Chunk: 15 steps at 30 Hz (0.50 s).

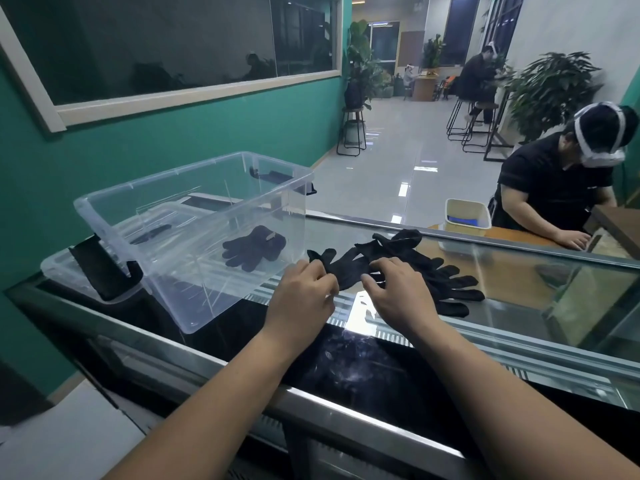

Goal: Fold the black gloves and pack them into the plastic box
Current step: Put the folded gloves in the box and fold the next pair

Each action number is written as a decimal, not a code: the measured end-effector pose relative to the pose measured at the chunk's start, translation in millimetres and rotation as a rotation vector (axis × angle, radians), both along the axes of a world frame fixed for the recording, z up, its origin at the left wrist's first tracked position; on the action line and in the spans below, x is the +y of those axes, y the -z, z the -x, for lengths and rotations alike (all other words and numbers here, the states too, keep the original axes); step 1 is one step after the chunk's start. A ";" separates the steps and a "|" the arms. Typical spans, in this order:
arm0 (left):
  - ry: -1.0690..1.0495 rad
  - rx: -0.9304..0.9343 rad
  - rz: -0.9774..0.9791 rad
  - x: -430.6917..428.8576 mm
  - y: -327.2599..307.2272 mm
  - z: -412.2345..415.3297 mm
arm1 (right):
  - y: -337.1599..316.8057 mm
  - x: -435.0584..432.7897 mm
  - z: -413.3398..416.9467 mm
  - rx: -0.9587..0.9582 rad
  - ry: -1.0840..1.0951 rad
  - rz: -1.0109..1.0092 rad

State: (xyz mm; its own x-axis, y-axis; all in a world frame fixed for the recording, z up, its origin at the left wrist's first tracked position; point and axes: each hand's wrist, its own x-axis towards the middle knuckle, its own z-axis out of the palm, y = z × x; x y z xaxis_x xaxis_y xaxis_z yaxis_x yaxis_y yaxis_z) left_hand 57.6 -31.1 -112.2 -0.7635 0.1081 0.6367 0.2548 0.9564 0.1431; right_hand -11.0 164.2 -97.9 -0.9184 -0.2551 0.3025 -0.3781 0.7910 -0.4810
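Observation:
A pile of black gloves [433,268] lies on the glass counter [519,271], right of centre. My left hand [304,289] pinches the near-left edge of the top glove, by its cuff. My right hand [398,289] rests on the same glove with its fingers curled over the fabric. A clear plastic box [145,209] stands open at the left of the counter. Inside it lies one folded black glove [254,249] near its right wall.
The box's clear lid [72,271] with black clips lies under and left of the box. A small white bin [467,218] stands behind the counter. A person in black leans over a wooden table [519,233] at the right. A green wall runs along the left.

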 end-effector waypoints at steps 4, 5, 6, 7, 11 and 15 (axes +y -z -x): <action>-0.051 -0.010 -0.046 -6.5 -5.5 -8.2 | -1.3 0.2 -2.1 0.009 -0.003 -0.007; -0.057 -0.027 -0.063 -7.8 -7.6 -9.8 | -1.9 0.5 -2.7 0.010 -0.006 -0.007; -0.061 -0.052 -0.072 -8.9 -9.5 -10.7 | -2.3 0.6 -3.0 0.010 -0.010 -0.006; -0.069 -0.088 -0.067 -9.7 -11.1 -11.3 | -2.8 0.7 -3.2 0.008 -0.013 -0.007; -0.096 -0.221 -0.079 -13.4 -8.2 -8.9 | -4.2 1.5 -4.5 0.007 -0.020 -0.012; -0.099 -0.212 -0.117 -15.7 -3.4 -11.7 | -6.2 1.6 -6.2 0.004 -0.023 -0.006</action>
